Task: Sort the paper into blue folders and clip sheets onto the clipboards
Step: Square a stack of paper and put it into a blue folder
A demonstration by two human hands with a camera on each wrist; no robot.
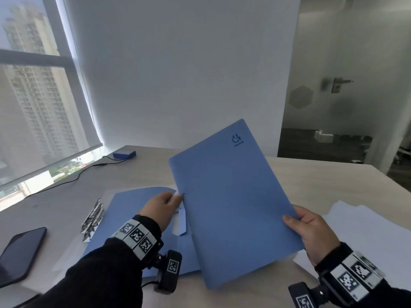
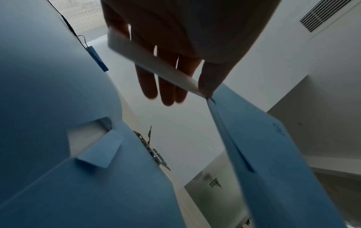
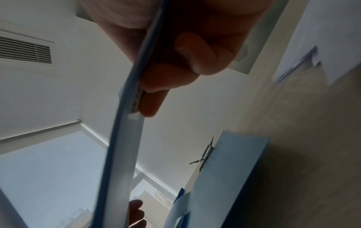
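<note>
I hold a closed blue folder (image 1: pixel 231 196) tilted up above the table. My right hand (image 1: pixel 297 221) grips its lower right edge, thumb on the front and fingers curled behind (image 3: pixel 156 77). My left hand (image 1: pixel 175 197) is at the folder's left edge (image 2: pixel 263 146) and pinches a white sheet (image 2: pixel 152 61) between thumb and fingers. A second blue folder (image 1: pixel 133 210) lies open on the table under my left hand, its inner flap (image 1: pixel 182 221) sticking up. No clipboard is in view.
A stack of white paper (image 1: pixel 367 230) lies on the table (image 1: pixel 322 185) at the right. A heap of metal clips (image 1: pixel 93 215) and a dark phone (image 1: pixel 20 252) lie at the left. A blue box (image 1: pixel 124 154) with a black cable sits at the back.
</note>
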